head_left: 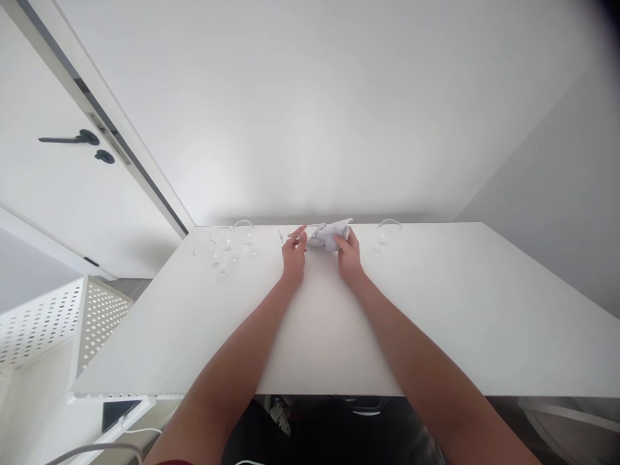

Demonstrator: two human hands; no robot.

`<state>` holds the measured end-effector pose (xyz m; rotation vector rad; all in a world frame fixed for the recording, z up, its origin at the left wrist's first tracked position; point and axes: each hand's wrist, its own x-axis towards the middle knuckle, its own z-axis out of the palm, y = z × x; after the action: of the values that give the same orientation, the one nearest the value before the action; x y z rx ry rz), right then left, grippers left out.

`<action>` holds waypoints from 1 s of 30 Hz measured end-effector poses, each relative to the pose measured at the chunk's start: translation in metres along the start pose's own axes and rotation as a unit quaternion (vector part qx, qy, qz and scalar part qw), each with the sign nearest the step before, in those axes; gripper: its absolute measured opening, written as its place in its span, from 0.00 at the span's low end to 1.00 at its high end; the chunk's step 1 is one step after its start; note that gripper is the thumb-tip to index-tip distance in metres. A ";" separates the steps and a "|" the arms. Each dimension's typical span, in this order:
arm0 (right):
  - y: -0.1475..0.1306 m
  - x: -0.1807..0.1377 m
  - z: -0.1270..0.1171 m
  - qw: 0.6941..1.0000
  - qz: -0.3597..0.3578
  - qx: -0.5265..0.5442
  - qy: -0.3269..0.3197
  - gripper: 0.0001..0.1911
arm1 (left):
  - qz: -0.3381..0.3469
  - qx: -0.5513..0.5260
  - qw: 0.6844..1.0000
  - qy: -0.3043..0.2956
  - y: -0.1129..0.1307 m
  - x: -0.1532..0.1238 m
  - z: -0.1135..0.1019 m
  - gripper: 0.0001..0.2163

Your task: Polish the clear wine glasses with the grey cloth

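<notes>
A clear stemmed wine glass (312,230) lies sideways between my two hands above the table. My left hand (294,248) is closed round its stem, with the foot pointing out to the left. A light grey cloth (333,234) is bunched at the bowl end and covers most of the bowl. My right hand (349,250) grips that cloth from the right, and the fingers inside the folds are hidden. Several more wine glasses (244,232) stand upright in a group to the left. A single wine glass (389,231) stands to the right of my right hand.
The white table (436,310) backs onto a white wall (310,110). On the left is a door with a dark handle (82,137). A white perforated panel (99,316) adjoins the table's left edge. A cable (97,447) runs at lower left.
</notes>
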<state>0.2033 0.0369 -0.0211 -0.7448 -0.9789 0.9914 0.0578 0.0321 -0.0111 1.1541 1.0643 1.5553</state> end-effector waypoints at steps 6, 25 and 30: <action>-0.010 -0.008 0.005 0.995 0.022 -0.045 -0.083 0.31 | -0.031 -0.033 0.998 -0.038 -0.003 0.003 0.001 0.17; -0.010 -0.010 0.010 0.996 0.037 -0.015 -0.077 0.35 | -0.044 -0.184 0.976 -0.110 -0.003 0.004 0.002 0.18; -0.010 -0.008 0.008 0.993 0.096 0.034 -0.055 0.28 | -0.040 -0.151 0.983 -0.101 -0.010 0.006 0.003 0.20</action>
<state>0.1977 0.0264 -0.0114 -0.7431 -0.9766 1.2380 0.0614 0.0402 -0.0192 1.0218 0.7032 1.4436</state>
